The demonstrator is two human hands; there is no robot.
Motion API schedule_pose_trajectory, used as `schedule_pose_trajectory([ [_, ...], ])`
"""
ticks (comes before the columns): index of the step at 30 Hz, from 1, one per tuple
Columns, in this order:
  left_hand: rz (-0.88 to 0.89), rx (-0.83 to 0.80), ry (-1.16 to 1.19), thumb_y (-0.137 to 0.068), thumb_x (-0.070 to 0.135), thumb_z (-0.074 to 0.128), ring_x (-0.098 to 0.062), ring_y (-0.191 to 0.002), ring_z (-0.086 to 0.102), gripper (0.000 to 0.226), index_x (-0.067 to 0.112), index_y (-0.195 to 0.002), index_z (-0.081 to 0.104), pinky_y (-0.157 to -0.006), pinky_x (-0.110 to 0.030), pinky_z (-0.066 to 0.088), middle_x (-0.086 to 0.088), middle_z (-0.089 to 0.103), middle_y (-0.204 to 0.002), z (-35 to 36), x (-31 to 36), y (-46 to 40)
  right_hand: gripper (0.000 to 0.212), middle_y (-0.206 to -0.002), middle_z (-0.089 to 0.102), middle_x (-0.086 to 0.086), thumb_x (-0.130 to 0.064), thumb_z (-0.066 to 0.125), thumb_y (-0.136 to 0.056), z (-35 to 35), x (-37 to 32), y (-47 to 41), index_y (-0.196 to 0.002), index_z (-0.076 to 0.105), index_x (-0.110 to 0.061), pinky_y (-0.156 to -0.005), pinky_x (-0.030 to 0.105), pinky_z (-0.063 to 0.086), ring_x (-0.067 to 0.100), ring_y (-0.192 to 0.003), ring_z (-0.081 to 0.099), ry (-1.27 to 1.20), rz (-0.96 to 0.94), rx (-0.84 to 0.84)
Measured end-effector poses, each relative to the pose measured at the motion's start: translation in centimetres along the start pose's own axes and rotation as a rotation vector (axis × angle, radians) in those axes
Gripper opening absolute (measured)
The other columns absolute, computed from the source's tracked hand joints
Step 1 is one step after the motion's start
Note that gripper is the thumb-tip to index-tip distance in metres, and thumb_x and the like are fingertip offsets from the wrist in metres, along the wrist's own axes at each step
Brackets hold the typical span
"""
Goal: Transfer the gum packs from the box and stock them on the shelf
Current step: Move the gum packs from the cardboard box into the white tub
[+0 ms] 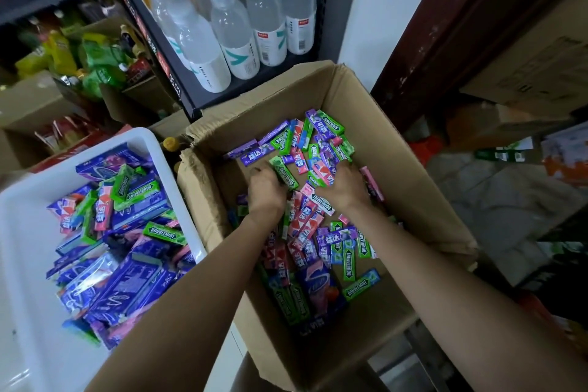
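Stockroom corner, crowded: black metal shelf [178,82] at the back carrying clear plastic water bottles with white caps [235,25], cartons stacked to the right.

Open brown cardboard box [397,149] at centre, flaps torn along its left rim. White plastic bin [133,137] just beside the box's left wall, already heaped with gum.

Loose purple, green and pink gum packs [313,238] cover the box floor, thickest toward the far wall.

Left hand [265,191] and right hand [342,189] both deep in the pile, fingers curled round packs; fingertips buried, so exact hold cannot be told.

Risks, as judged: a two-handed scoop of slick loose packs may shed some over the torn left rim into the gap by the bin. An overfull heap in the bin could slide.
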State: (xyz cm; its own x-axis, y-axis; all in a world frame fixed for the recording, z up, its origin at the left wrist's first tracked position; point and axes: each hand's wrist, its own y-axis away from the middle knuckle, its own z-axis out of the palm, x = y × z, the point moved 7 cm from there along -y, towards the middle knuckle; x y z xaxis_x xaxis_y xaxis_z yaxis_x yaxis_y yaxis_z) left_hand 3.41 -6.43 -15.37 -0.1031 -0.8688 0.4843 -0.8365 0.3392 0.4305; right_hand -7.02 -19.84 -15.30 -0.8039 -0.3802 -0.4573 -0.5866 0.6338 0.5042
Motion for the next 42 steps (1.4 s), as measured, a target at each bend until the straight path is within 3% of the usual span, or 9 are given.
schedule_pose_trajectory([
  [5,-0.125,-0.01,0.069,-0.089,0.033,0.064,-0.032,-0.091,0.064,0.034,0.0,-0.094,0.058,-0.068,-0.036,0.047,-0.018,0.066,-0.098,-0.3,0.6,-0.4,0.037,-0.089,0.061,0.016,-0.029,0.076,-0.076,-0.3,0.1,0.1,-0.088,0.055,-0.001,-0.064,0.041,0.05,0.03,-0.08,0.059,-0.041,0.0,0.027],
  [8,-0.174,-0.002,0.001,-0.086,0.033,0.068,-0.033,-0.093,0.064,0.037,0.001,-0.102,0.059,-0.071,-0.039,0.051,-0.018,0.065,-0.101,-0.1,1.0,-0.7,0.033,-0.083,0.053,0.015,-0.025,0.07,-0.082,-0.1,0.3,0.0,-0.073,0.04,-0.012,-0.056,0.035,0.039,0.027,-0.07,0.052,0.018,-0.016,0.009],
  [13,-0.141,-0.045,0.012,-0.084,0.02,0.07,-0.033,-0.097,0.063,0.032,0.007,-0.112,0.062,-0.077,-0.039,0.053,-0.015,0.065,-0.107,0.1,0.5,-1.3,0.035,-0.104,0.065,0.017,-0.018,0.067,-0.085,-0.1,0.7,-0.1,-0.113,0.057,0.0,-0.067,0.032,0.045,0.032,-0.093,0.063,-0.045,0.009,0.01],
  [19,-0.133,-0.076,0.049,-0.083,0.036,0.069,-0.029,-0.099,0.063,0.043,0.008,-0.115,0.062,-0.081,-0.037,0.054,-0.013,0.066,-0.109,0.0,0.8,-0.9,0.028,-0.096,0.055,0.009,-0.02,0.071,-0.082,0.0,1.6,0.1,-0.101,0.052,-0.012,-0.073,0.026,0.038,0.021,-0.089,0.053,-0.396,0.12,-0.018],
  [24,-0.138,-0.17,0.434,-0.088,0.009,0.063,-0.018,-0.074,0.055,0.005,0.006,-0.085,0.065,-0.067,-0.028,0.048,-0.004,0.059,-0.079,-0.9,2.3,1.5,0.044,-0.115,0.058,0.032,-0.017,0.07,-0.083,-0.7,1.1,2.3,-0.106,0.053,0.017,-0.089,0.04,0.046,0.042,-0.109,0.055,-0.727,0.131,-0.101],
  [28,-0.181,-0.336,0.831,-0.093,0.005,0.054,-0.002,-0.039,0.041,0.014,0.013,-0.103,0.06,-0.046,-0.016,0.046,0.003,0.045,-0.054,-1.9,2.6,4.1,0.021,-0.1,0.07,0.015,-0.024,0.07,-0.083,-1.5,-0.8,4.3,-0.092,0.067,-0.006,-0.086,0.036,0.049,0.029,-0.099,0.064,-0.772,0.044,-0.156],
  [34,0.107,-0.418,0.856,-0.091,-0.002,0.054,-0.019,-0.075,0.057,0.042,0.009,-0.131,0.05,-0.071,-0.025,0.058,-0.011,0.059,-0.088,-8.0,2.3,5.6,0.04,-0.071,0.044,0.019,-0.03,0.068,-0.084,-2.1,-6.5,8.2,-0.075,0.045,0.001,-0.068,0.034,0.041,0.027,-0.064,0.044,-0.762,-0.093,-0.035],
  [39,0.299,-0.441,0.801,-0.089,-0.008,0.05,-0.001,-0.065,0.063,0.04,0.017,-0.12,0.057,-0.062,-0.019,0.055,0.012,0.07,-0.072,-14.8,-2.0,6.4,0.037,-0.055,0.036,-0.002,-0.019,0.069,-0.084,0.3,-13.1,13.5,-0.057,0.044,-0.017,-0.05,0.023,0.029,0.005,-0.048,0.034,-0.808,-0.152,0.134],
  [42,0.309,-0.446,0.77,-0.09,-0.006,0.052,-0.014,-0.076,0.059,0.04,0.013,-0.125,0.057,-0.074,-0.027,0.056,-0.003,0.063,-0.079,-18.2,-6.5,6.6,0.036,-0.05,0.035,-0.001,-0.014,0.066,-0.087,3.5,-17.4,16.3,-0.059,0.043,-0.011,-0.049,0.022,0.03,0.003,-0.041,0.033,-0.832,-0.167,0.133],
])
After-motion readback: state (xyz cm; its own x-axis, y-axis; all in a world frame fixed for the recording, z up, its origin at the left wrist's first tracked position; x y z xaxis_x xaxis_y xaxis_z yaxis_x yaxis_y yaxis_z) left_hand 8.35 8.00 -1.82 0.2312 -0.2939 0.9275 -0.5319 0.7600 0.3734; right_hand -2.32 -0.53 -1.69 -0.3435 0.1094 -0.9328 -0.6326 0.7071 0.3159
